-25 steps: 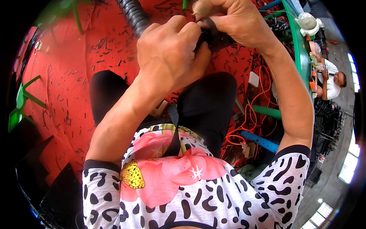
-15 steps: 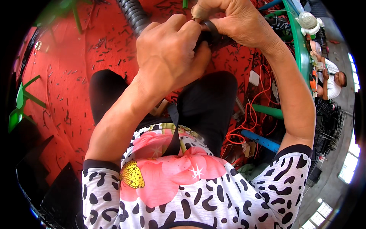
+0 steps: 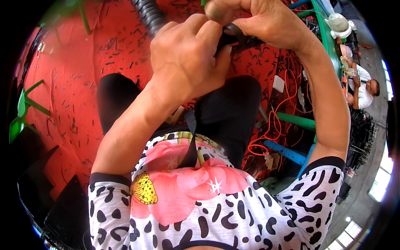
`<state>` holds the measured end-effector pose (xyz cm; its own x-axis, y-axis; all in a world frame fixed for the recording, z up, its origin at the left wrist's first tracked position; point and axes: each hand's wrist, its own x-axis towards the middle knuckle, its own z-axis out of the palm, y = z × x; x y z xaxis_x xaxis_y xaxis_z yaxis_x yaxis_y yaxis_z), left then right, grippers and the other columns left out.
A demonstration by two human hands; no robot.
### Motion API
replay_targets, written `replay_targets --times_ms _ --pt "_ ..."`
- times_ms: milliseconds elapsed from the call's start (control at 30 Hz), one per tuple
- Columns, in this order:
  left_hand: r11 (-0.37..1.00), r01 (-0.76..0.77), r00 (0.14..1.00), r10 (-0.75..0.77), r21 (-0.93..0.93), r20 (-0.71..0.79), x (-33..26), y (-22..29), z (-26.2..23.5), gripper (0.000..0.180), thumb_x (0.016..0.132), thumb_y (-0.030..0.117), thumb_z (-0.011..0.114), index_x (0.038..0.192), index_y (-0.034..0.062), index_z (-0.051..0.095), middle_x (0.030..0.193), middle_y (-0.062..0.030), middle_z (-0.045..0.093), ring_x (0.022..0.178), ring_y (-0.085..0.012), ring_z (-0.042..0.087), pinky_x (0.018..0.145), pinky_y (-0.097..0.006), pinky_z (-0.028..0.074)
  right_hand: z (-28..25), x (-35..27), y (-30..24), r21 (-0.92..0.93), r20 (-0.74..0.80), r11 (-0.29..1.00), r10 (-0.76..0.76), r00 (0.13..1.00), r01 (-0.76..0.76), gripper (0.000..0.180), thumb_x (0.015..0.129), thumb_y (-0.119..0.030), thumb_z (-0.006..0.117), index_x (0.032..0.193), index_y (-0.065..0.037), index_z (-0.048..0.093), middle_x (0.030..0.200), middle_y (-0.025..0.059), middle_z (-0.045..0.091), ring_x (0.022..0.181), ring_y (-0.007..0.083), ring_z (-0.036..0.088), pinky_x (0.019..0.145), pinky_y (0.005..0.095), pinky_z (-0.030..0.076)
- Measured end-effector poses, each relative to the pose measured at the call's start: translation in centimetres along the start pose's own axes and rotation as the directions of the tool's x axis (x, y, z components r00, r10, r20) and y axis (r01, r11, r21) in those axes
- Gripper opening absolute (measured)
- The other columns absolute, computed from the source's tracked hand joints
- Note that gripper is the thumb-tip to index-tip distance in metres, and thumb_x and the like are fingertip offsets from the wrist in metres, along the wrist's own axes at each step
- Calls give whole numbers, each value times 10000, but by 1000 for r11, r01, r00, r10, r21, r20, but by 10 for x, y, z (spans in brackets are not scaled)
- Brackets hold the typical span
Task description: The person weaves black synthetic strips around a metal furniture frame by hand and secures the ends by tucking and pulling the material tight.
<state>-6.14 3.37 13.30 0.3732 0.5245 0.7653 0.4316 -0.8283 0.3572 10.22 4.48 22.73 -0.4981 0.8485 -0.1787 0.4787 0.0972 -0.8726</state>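
Both hands work close together at the top of the view. My left hand (image 3: 183, 58) is closed, its thumb and fingers round a dark piece. The fingers of my right hand (image 3: 271, 27) are bent, pinching at the same piece, a black curved band (image 3: 232, 30) that shows between the hands. Most of the band is hidden by my fingers, so its full shape cannot be made out. Just beyond my left hand lies a ribbed black column, like stacked rings or a thick hose (image 3: 146, 16).
Black scraps litter the red floor covering (image 3: 75, 108). To the left stands a green stool (image 3: 25, 110). On the right are a green-edged table (image 3: 329, 54), a white fan (image 3: 339, 24), an orange cable (image 3: 271, 131) and a blue bar (image 3: 287, 153). A person (image 3: 362, 89) sits farther right.
My right hand has moved slightly to the right and its fingertips are blurred. My left hand has stayed almost in place. The black band remains between them.
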Motion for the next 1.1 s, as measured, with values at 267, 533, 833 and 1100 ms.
replay_targets --times_ms 267,533,833,1100 --pt "996 -36 997 29 -86 -76 6 1 3 232 643 103 735 823 60 595 754 -56 603 683 -265 614 602 -344 485 -8 2 15 -213 -7 971 -109 994 105 113 730 38 559 815 47 633 745 58 612 711 105 546 656 269 448" --pt "993 -96 993 91 -74 -71 6 3 3 383 595 100 717 934 21 558 698 -77 532 583 -245 554 528 -353 414 -18 20 20 -106 126 953 296 947 -284 132 657 68 567 730 18 664 638 3 580 572 93 491 543 239 396" --pt "990 -114 990 106 -85 -96 5 -3 2 480 603 103 718 1051 11 575 694 -68 526 594 -247 552 529 -357 414 -15 8 9 -49 36 986 163 986 -161 154 701 49 578 819 27 674 747 30 633 695 95 573 641 237 466" --pt "989 -112 992 105 -99 -70 4 -4 -1 498 605 116 728 1064 11 569 693 -62 520 579 -239 546 516 -356 404 -13 11 18 -40 19 999 28 999 -27 187 722 33 558 858 36 686 743 33 645 669 89 553 613 234 445"
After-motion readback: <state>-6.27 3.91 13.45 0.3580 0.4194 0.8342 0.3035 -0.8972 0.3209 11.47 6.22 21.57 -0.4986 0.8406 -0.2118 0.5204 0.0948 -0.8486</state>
